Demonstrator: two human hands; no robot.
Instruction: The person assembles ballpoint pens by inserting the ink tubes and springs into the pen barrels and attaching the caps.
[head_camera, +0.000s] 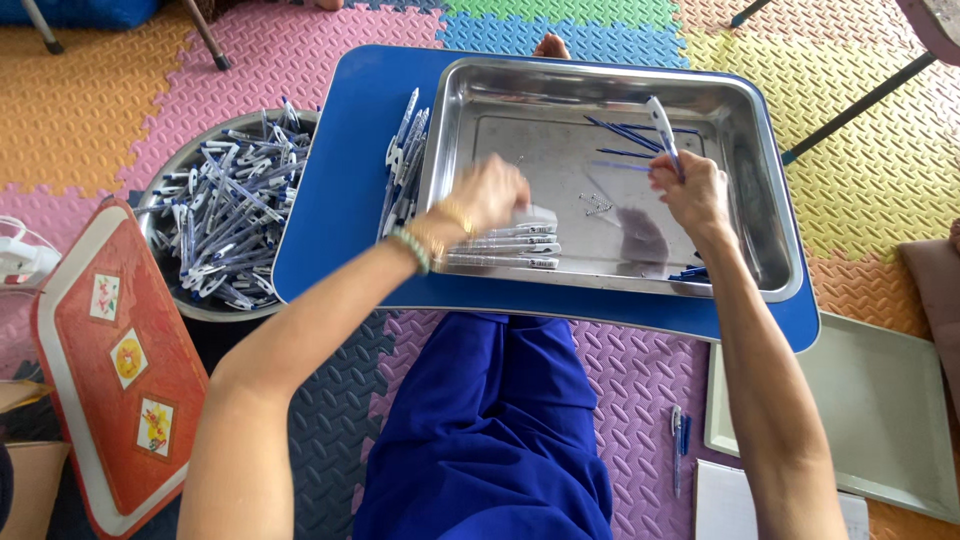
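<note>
1. Foam puzzle mats (620, 395), multi-coloured (pink, yellow, green, blue, purple), are covering the floor; person is sitting on them in blue trousers (490, 430) w/ a blue lap table (340, 200) lying across the legs.
2. Steel tray (765, 190), rectangular and shiny, is sitting on the lap table, taking up most of its right part.
3. Left hand (487, 192) is reaching into the tray's near-left corner, blurred, fingers curled down; it's touching or gripping the top of a row of white pen barrels (505, 245). Can't tell if it's clamped on one. Bracelets are showing at the wrist.
4. Barrels are lying side by side, parallel to the tray's near edge, inside the tray.
5. Right hand (692, 190) is closed around a white-and-blue pen (663, 130), holding it tilted, tip end pointing up and away over the tray's middle.
6. Thin blue refills (625, 135) are lying loose on the tray floor near the far side; small metal springs (597, 205) are lying mid-tray, betw. the two hands.
7. More pens (402, 165) are stacked on the lap table, just beside the tray's left wall.
8. Round metal basin (165, 175) full of white-and-blue pens is sitting on the floor left of the table.
9. Red folding table (110, 400) is leaning at lower left; a pale tray (880, 420) is lying on the floor at right, w/ one pen (678, 440) on the mat near it.
</note>
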